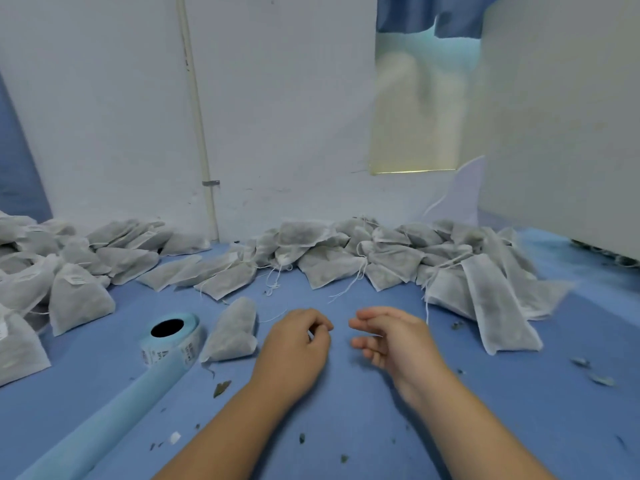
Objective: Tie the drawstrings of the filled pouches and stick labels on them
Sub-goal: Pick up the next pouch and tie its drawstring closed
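Observation:
A filled grey pouch [231, 330] lies on the blue table [346, 427], just left of my left hand [294, 346]. Its thin drawstring trails toward that hand's knuckles. My left hand's fingers are curled, thumb pressed to the forefinger, and I see nothing held in them. My right hand [391, 337] hovers beside it, fingers loosely apart and holding nothing. A roll of labels [169, 338] stands left of the pouch, its pale blue backing strip [86, 434] running to the lower left. Pouches with labels [77, 299] are piled at the left.
Several more filled pouches [381, 259] with loose strings are heaped along the back wall and at the right [498, 306]. A white box [561, 133] stands at the right. A pipe [204, 161] runs down the wall. Dried leaf crumbs [221, 389] dot the table.

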